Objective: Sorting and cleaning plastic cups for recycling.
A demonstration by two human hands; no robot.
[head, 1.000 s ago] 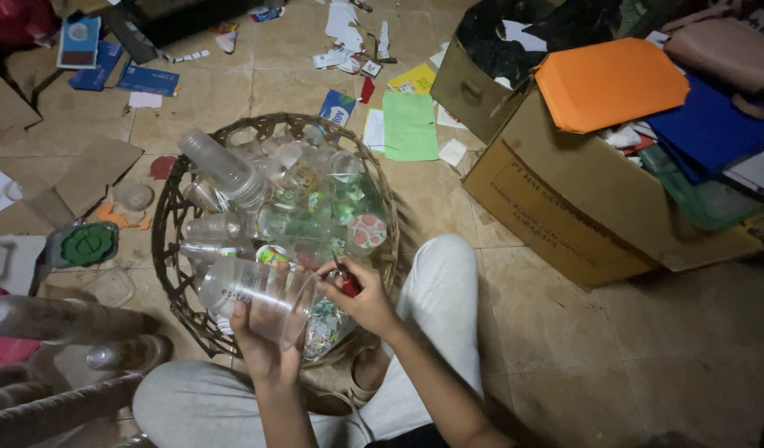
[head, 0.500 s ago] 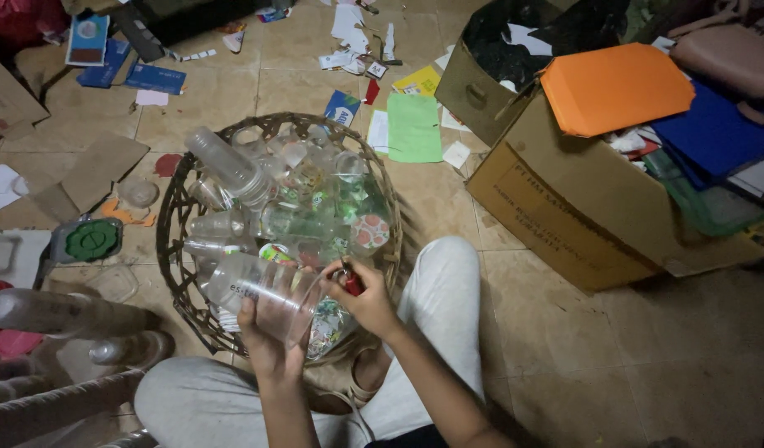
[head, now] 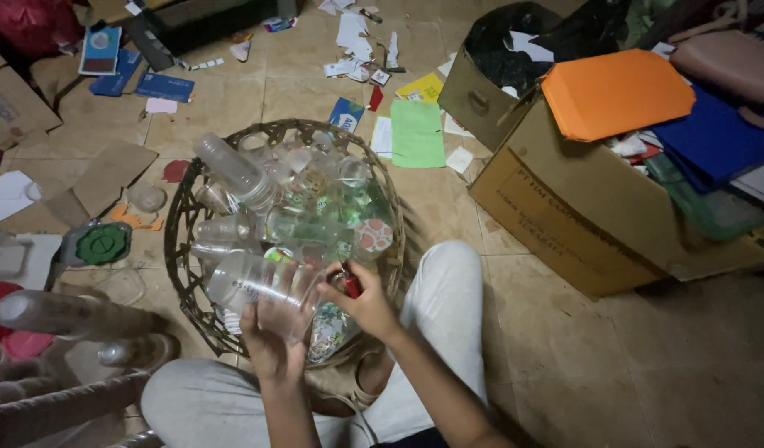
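Note:
A round dark wicker basket (head: 181, 217) sits on the tiled floor in front of my knees, piled with several clear plastic bottles (head: 232, 170) and cups. My left hand (head: 270, 344) grips a clear plastic bottle (head: 249, 282) lying sideways over the basket's near rim. My right hand (head: 367, 303) is at that bottle's mouth end, its fingers pinched on a small red piece (head: 349, 284) that looks like a cap. A red-patterned round lid (head: 373, 235) lies among the bottles just above my right hand.
A large cardboard box (head: 564, 216) with orange and blue folders stands at the right, a smaller box (head: 473, 95) behind it. Green paper (head: 417, 133), scraps and cardboard litter the floor. More bottles (head: 58, 311) and a green lid (head: 101, 245) lie at the left.
The held bottle has shifted slightly toward me and my right hand has stayed at its mouth. The basket and boxes are where they were.

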